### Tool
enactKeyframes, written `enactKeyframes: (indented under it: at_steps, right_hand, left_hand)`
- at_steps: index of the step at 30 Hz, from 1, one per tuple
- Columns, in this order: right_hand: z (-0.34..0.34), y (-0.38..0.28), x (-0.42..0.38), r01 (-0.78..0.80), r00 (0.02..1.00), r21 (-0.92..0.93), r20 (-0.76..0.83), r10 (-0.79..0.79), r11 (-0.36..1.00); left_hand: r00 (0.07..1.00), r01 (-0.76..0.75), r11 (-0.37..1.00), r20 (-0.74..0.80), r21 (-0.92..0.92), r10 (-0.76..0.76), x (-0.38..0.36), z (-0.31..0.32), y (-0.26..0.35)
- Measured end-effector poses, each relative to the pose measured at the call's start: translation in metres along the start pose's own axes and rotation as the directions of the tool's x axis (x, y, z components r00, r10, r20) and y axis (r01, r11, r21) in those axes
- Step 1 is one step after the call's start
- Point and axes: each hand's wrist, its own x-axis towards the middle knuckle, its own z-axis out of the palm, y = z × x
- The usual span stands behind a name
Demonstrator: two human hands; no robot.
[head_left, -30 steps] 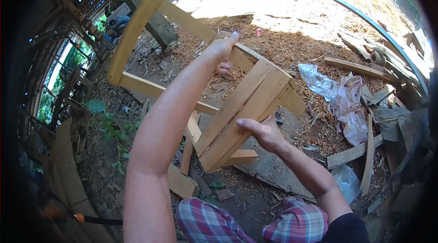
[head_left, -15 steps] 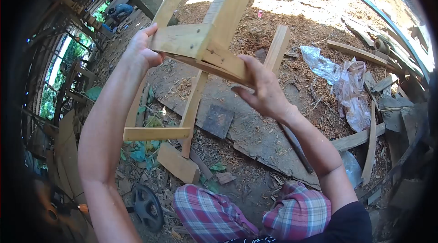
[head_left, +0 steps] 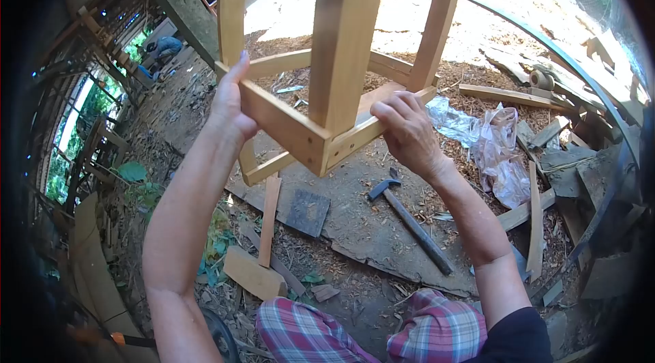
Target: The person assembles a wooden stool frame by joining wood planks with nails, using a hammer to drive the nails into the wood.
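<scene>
In front of me a wooden stool frame [head_left: 346,49] is held up off the ground, with a thick leg pointing up and toward me and side rails joined at its corner. My left hand [head_left: 234,107] grips the left rail, thumb along its upper edge. On the right, my right hand [head_left: 411,132] has its fingers curled over the other rail. Below the frame, a hammer [head_left: 415,230] lies on a flat board [head_left: 368,240]. A wooden mallet [head_left: 256,273] rests on the ground to the left, its handle sticking up. Beside it is a dark square block [head_left: 308,211].
Crumpled clear plastic [head_left: 501,151] lies at the right among scrap planks [head_left: 535,223]. Wood chips cover the ground. A concrete post [head_left: 174,5] stands at upper left, and another person [head_left: 164,47] crouches far behind it. My knees [head_left: 307,329] are at the bottom.
The stool frame has been turned and tilted, so its corner and thick leg now face me. My right hand has shifted its hold along the rail. The hammer has come into plain view.
</scene>
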Motion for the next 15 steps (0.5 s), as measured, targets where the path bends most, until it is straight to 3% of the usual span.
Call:
enactKeyframes:
  at_steps: [4, 5, 7, 10, 12, 14, 15]
  right_hand:
    - [0.000, -0.011, 0.012, 0.105, 0.992, -0.101, 0.082, -0.097, 0.989]
    - [0.001, -0.013, 0.014, 0.137, 0.987, -0.124, 0.102, -0.125, 0.983]
    - [0.011, -0.016, 0.014, 0.177, 0.978, -0.149, 0.139, -0.157, 0.973]
    - [0.007, -0.030, 0.017, 0.171, 0.985, -0.220, 0.039, -0.167, 0.960]
    - [0.004, -0.032, -0.009, 0.022, 0.996, -0.089, -0.087, -0.029, 0.996]
    - [0.012, -0.026, -0.068, -0.284, 0.959, 0.016, 0.022, 0.284, 0.959]
    - [0.015, -0.023, -0.102, -0.466, 0.855, -0.021, 0.247, 0.456, 0.885]
  left_hand:
    - [0.988, -0.007, 0.985, -0.151, -0.173, -0.020, -0.020, -0.020, -0.028]
    - [0.986, 0.010, 0.970, -0.159, -0.244, -0.051, -0.003, -0.053, -0.037]
    - [1.000, 0.012, 0.970, 0.015, -0.245, -0.009, 0.015, -0.112, -0.052]
    - [1.000, -0.009, 0.927, 0.010, -0.376, 0.014, 0.012, -0.140, -0.060]
    - [0.995, -0.096, 0.929, -0.071, -0.358, 0.075, -0.013, -0.130, -0.059]
    - [0.973, -0.183, 0.941, -0.190, -0.284, 0.132, -0.022, -0.138, -0.061]
    - [0.972, -0.181, 0.938, -0.200, -0.295, 0.124, -0.024, -0.140, -0.061]
